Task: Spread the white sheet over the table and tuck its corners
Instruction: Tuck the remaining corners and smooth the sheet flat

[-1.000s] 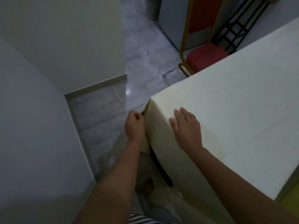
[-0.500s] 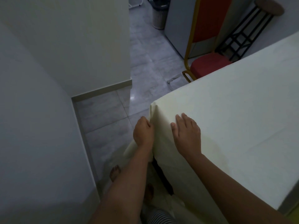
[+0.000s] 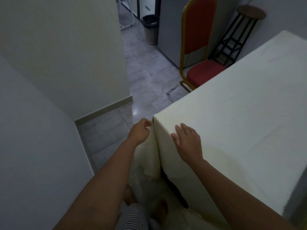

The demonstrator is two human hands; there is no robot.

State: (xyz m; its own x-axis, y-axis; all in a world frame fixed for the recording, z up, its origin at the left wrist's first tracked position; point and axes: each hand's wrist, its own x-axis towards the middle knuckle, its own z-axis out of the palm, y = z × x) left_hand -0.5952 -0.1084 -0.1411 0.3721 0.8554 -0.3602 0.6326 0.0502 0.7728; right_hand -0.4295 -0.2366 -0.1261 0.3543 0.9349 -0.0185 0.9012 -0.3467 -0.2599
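Observation:
The white sheet (image 3: 240, 100) lies over the whole table top and hangs down the near side. At the near left corner my left hand (image 3: 139, 131) is closed, pinching a fold of the hanging sheet just beside the table corner (image 3: 155, 117). My right hand (image 3: 188, 143) rests flat on top of the sheet close to that corner, fingers spread and pointing away from me. A loose flap of sheet (image 3: 149, 163) drops below my left wrist. A dark table leg (image 3: 172, 188) shows under the cloth.
A white wall (image 3: 33, 146) stands close on the left, leaving a narrow strip of grey tiled floor (image 3: 106, 135). A red chair with a gold frame (image 3: 199, 47) and a black stool (image 3: 240, 30) stand beyond the table. A bin (image 3: 150, 29) stands further back. My bare feet (image 3: 131, 196) are below.
My left hand slid down the corner and came back up beside it, still pinching the sheet. The gap at the corner closed. My right hand stayed flat on the sheet.

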